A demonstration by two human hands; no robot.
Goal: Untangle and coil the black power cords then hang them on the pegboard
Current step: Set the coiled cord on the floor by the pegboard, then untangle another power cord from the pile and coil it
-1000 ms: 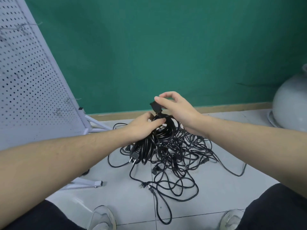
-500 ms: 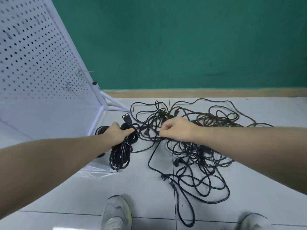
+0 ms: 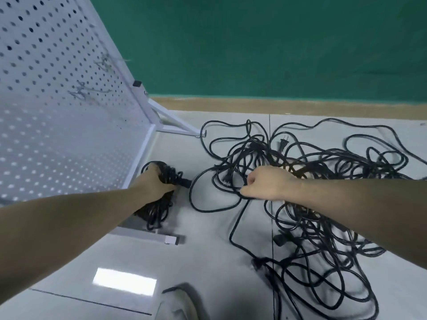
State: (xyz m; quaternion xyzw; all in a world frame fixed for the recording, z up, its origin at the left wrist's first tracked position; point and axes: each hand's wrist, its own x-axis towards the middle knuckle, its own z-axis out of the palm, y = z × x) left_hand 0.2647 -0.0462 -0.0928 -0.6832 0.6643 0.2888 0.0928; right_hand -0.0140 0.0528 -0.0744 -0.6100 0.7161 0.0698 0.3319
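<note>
The left hand (image 3: 159,182) is curled round a finished coil (image 3: 157,205) of black cord, holding it low beside the foot of the pegboard (image 3: 57,93), at about 9 o'clock from the loose pile. The grip probably keeps the loops from springing apart until the coil can be hung. The right hand (image 3: 265,182) is closed in a fist at the near left edge of the tangle (image 3: 323,204), pinching a strand, likely to draw the next cord free; exactly which cord it has cannot be told.

The tangle sprawls over the floor from the centre toward 3 and 5 o'clock. A two-pin plug (image 3: 283,144) lies at its 12 o'clock edge, and another plug (image 3: 280,239) sits lower, near 6 o'clock.

The pegboard leans at 10 o'clock on a white frame. Nothing hangs on the visible part, so most of the task seems ahead. A shoe (image 3: 178,303) shows at 6 o'clock
</note>
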